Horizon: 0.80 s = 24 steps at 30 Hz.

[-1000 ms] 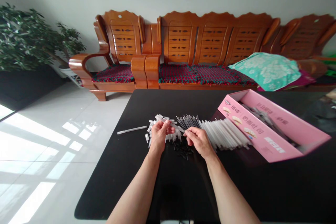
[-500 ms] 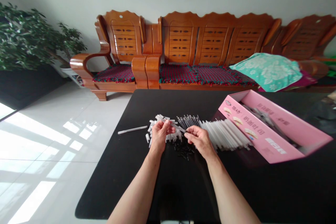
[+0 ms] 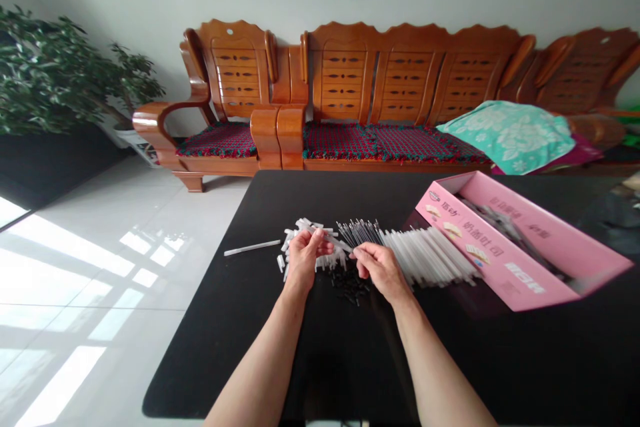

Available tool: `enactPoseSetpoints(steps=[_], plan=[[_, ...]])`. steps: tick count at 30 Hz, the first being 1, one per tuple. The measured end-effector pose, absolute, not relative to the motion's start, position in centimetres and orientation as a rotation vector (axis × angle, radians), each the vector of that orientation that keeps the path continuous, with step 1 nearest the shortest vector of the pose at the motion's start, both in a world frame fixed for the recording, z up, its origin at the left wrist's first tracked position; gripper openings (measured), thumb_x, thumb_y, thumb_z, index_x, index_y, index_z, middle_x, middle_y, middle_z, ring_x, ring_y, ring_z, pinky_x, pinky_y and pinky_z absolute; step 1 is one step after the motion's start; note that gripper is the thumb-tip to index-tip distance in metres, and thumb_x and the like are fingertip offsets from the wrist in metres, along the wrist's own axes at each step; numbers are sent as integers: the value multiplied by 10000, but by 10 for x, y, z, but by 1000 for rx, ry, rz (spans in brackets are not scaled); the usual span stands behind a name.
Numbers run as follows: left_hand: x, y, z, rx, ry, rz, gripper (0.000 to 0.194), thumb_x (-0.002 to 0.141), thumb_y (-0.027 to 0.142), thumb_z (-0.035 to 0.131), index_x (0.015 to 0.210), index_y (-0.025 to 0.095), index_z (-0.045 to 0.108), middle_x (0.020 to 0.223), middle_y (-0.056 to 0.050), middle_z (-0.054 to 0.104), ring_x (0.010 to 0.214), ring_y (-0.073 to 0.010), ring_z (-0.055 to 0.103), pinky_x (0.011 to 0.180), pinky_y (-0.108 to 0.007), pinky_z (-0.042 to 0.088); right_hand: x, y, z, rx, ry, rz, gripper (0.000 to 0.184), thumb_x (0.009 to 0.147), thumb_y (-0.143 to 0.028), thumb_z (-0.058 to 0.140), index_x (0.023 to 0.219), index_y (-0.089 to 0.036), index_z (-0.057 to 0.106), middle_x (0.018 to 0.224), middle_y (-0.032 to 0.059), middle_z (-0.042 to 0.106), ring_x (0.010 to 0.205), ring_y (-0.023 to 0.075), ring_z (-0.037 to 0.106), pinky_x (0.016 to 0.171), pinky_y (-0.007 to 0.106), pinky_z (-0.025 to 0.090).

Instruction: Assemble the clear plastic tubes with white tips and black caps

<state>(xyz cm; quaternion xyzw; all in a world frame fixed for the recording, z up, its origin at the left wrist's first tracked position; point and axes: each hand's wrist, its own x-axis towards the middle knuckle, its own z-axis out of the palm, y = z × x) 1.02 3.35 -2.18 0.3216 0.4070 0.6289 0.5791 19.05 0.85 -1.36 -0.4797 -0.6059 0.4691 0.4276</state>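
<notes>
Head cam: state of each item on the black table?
left hand: gripping a white plastic tube
right hand: fingertips at the tube's far end, contact unclear
translucent tubes: side by side, fanned
small black parts: loose heap
dark-tipped refills: bunched
pink cardboard box: open, grey items inside

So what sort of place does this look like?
Most likely a living room in someone's home. There's a long carved wooden sofa with woven seat pads, a large potted plant in the corner, and a shiny tiled floor lit by sunlight.
</notes>
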Motion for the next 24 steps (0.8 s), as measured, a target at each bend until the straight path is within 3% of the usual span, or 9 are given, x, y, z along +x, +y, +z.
enactPoseSetpoints(steps=[5,9,14,18,24], plan=[[10,34,-22,752,968,1474,431,688,504,818,791,114,665,603,-20,654,544,-147,654,576,-266,548,190,8,-14,-1185,-1408,1228,282,812,-431,702,916,-175,645,592,-31,594,512,117,521,504,228,406],[9,34,-23,752,965,1471,417,702,497,809,799,116,672,608,-26,662,547,-151,659,577,-266,547,191,8,-15,-1190,-1520,1184,329,911,-467,579,814,-165,665,529,-23,563,483,114,489,487,234,370],[10,34,-22,739,964,1481,421,681,492,824,789,114,673,607,-23,659,543,-150,653,569,-264,545,191,8,-15,-1185,-1415,1249,284,824,-433,699,927,-176,634,582,-44,582,504,113,510,504,226,394],[10,34,-22,742,951,1472,423,693,490,819,806,107,680,595,-21,655,538,-143,654,565,-251,546,191,8,-15,-1192,-1523,1197,333,916,-475,576,831,-163,658,525,-32,558,474,109,483,484,226,359],[5,36,-22,713,962,1542,446,660,497,836,801,102,683,627,-20,659,535,-128,643,555,-239,540,194,9,-19,-1212,-1423,1188,253,817,-417,692,839,-169,646,558,-45,556,481,105,491,479,217,377]])
